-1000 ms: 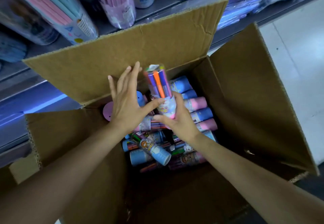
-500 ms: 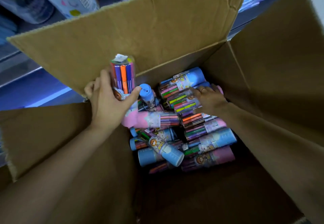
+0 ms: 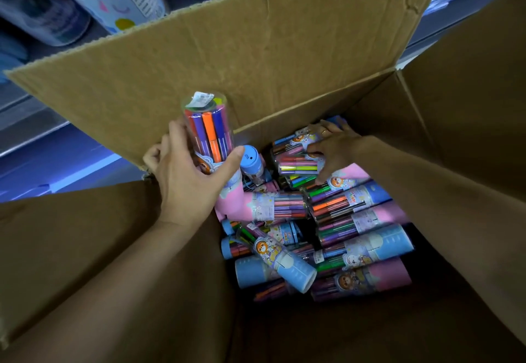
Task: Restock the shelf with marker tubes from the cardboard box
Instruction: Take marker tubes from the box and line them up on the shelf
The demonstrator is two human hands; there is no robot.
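The cardboard box [image 3: 284, 49] fills most of the view, its far flap standing up in front of the shelf [image 3: 34, 112], and it now looms larger than a second ago because the head has dipped closer over it. Inside, the pile of marker tubes [image 3: 355, 220] lies jumbled on the box floor, pink and blue ends pointing every way.

The one tube lifted clear, the held tube [image 3: 207, 132], has passed from the right hand to the left within the last second. The left hand [image 3: 193, 180] now grips it upright, thumb and fingers curled round its lower half, at the box's far-left inside corner against the flap.

The right hand [image 3: 333, 152], freed by that handover, has dropped to the far side of the pile and rests with fingers curling onto the top tube [image 3: 299, 160] there; whether it has closed fully I cannot tell.

My reading: the person is gathering several tubes before turning to the shelf, so nothing from this batch is yet restocked.
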